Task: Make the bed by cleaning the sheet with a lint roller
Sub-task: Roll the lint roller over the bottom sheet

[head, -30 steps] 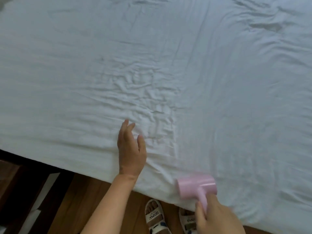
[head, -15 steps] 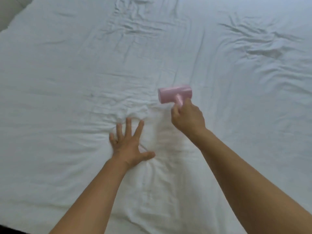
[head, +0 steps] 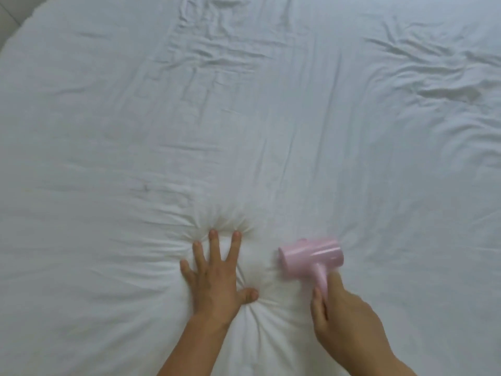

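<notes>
A white wrinkled sheet (head: 271, 131) fills nearly the whole head view. My left hand (head: 217, 275) lies flat on it with fingers spread, pressing down so that creases radiate around the fingertips. To its right, my right hand (head: 344, 313) grips the handle of a pink lint roller (head: 311, 253). The roller's drum lies on the sheet, its axis running left to right, just right of my left thumb. The roller and right hand look motion-blurred.
Bunched wrinkles (head: 433, 77) sit at the far right and more wrinkles (head: 211, 50) at the top centre. A small dark speck (head: 145, 188) lies on the sheet left of centre. The bed's rounded corner (head: 16, 31) shows at the top left.
The roller went out over the sheet and has come back toward me, now beside my left hand. My left hand spread its fingers and presses harder. The floor has left the view.
</notes>
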Demonstrator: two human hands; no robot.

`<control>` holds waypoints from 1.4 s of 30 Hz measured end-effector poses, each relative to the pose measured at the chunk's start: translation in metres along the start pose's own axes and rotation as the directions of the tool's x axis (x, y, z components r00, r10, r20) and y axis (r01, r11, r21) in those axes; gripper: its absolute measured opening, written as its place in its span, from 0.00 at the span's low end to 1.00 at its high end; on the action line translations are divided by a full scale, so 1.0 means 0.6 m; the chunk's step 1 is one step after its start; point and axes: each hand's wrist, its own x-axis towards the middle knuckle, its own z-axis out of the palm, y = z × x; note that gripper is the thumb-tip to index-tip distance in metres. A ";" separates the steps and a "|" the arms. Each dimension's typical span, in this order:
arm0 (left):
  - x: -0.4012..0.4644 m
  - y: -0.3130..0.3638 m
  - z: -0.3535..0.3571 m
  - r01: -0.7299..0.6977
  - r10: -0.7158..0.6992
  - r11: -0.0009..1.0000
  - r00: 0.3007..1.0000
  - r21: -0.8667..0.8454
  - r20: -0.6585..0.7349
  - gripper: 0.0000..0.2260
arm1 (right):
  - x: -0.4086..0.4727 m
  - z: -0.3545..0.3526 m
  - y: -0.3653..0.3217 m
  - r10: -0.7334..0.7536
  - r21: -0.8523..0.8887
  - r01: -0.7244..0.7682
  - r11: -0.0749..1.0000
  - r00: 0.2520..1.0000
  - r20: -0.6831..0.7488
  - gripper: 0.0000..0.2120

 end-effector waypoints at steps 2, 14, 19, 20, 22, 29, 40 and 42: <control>-0.005 0.003 -0.016 -0.010 0.008 0.999 1.000 0.048 0.028 0.56 | -0.041 0.009 0.029 0.025 -0.025 -0.024 0.999 0.999 0.032 0.17; 0.113 0.052 -0.128 -0.305 0.330 0.918 0.942 0.252 -0.062 0.33 | 0.317 -0.205 0.175 0.037 -0.201 -0.104 0.974 0.949 -0.314 0.16; 0.112 -0.001 -0.093 -0.429 0.442 0.897 0.869 0.108 -0.223 0.32 | 0.424 -0.206 0.076 -0.221 -0.197 0.168 0.966 0.933 -0.286 0.22; 0.114 -0.020 -0.082 -0.485 0.483 0.872 0.831 0.065 -0.277 0.30 | 0.432 -0.188 0.034 -0.315 -0.223 0.256 0.941 0.902 -0.295 0.22; 0.109 -0.055 -0.063 -0.573 0.528 0.819 0.750 0.006 -0.398 0.25 | 0.433 -0.143 -0.065 -0.440 -0.268 0.370 0.890 0.851 -0.288 0.23; 0.086 -0.168 -0.058 -0.480 0.336 0.875 0.690 -0.059 -0.641 0.13 | 0.415 -0.016 -0.358 -0.613 -0.271 0.553 0.788 0.744 -0.264 0.26; 0.067 -0.400 -0.086 -0.256 0.020 0.933 0.742 -0.255 -0.670 0.13 | 0.428 -0.091 -0.284 -0.520 -0.388 0.411 0.825 0.820 -0.238 0.27; 0.061 -0.424 -0.082 -0.248 0.005 0.932 0.739 -0.265 -0.674 0.11 | 0.433 -0.072 -0.338 -0.576 -0.384 0.475 0.792 0.789 -0.212 0.26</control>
